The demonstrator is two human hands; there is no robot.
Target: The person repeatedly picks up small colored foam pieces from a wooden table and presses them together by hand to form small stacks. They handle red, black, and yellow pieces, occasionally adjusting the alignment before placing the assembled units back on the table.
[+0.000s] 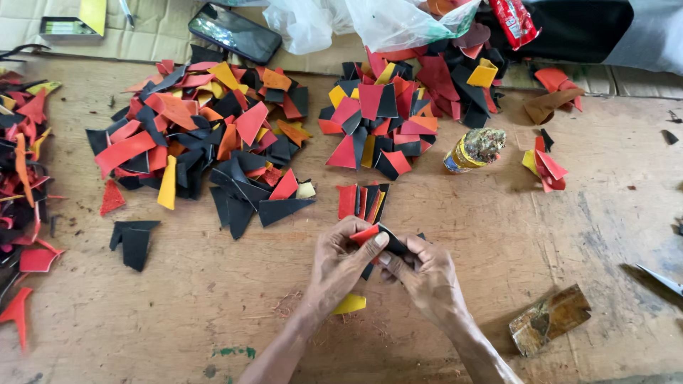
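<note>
My left hand (pixel 340 262) and right hand (pixel 425 274) meet low over the wooden table (pixel 213 306), both pinched shut on a small stack of red and black cut pieces (pixel 377 238); best kept edge-aligned, thumbs pressing flat. A yellow piece (pixel 350 304) lies under my left wrist. Beyond, a sorted row (pixel 363 201), then mixed piles (pixel 206 135).

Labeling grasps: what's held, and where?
Both hands, left hand and right hand, pinch a small stack of red and black cut pieces by its lower ends.
</note>
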